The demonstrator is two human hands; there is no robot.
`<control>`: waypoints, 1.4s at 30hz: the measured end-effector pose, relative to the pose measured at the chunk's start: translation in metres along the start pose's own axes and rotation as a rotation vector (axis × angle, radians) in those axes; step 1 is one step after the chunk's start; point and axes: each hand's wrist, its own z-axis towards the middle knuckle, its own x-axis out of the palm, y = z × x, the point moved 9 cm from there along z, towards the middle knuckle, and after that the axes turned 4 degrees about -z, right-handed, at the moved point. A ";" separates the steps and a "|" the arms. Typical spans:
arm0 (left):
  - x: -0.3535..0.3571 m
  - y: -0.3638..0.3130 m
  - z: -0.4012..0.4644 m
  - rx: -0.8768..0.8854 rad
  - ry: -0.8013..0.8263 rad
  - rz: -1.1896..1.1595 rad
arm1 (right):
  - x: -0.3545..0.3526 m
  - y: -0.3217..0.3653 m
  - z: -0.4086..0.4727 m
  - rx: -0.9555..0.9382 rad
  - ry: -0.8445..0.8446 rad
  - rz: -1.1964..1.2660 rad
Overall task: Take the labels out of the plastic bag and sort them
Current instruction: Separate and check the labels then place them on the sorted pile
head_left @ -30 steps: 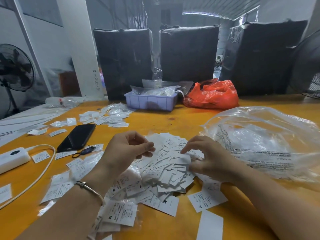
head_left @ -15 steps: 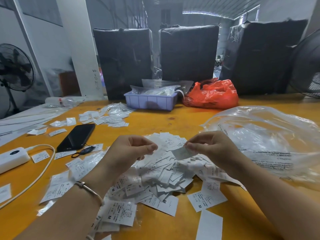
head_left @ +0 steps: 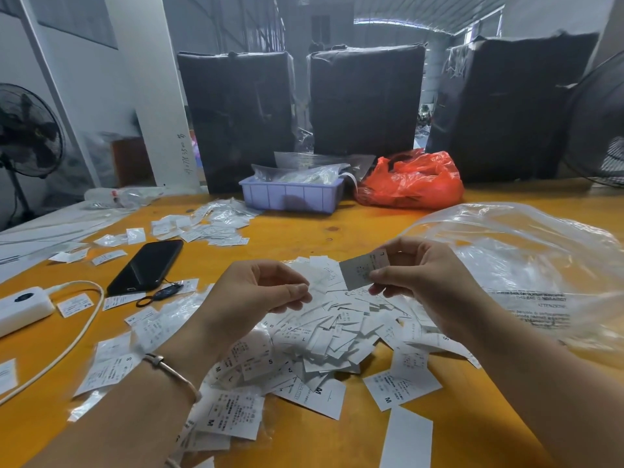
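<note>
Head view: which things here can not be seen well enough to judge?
- Label pinched in the right hand: its small print is too small; only an L at one end reads.
- Left hand: curled fingers hide whether it holds anything.
- Pile: lower labels are covered by upper ones and by both forearms.
- Tray: clear bags hide its contents.
- Plastic bag: cut off by the right edge.
</note>
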 end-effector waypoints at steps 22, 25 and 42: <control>0.018 -0.016 -0.007 0.113 0.094 0.001 | 0.011 0.023 -0.010 -0.080 0.006 0.011; 0.019 -0.019 -0.008 0.133 0.102 0.007 | 0.010 0.032 -0.014 -0.184 -0.023 -0.037; 0.017 -0.030 -0.011 0.225 0.079 -0.029 | 0.007 0.054 -0.025 -0.415 -0.184 -0.260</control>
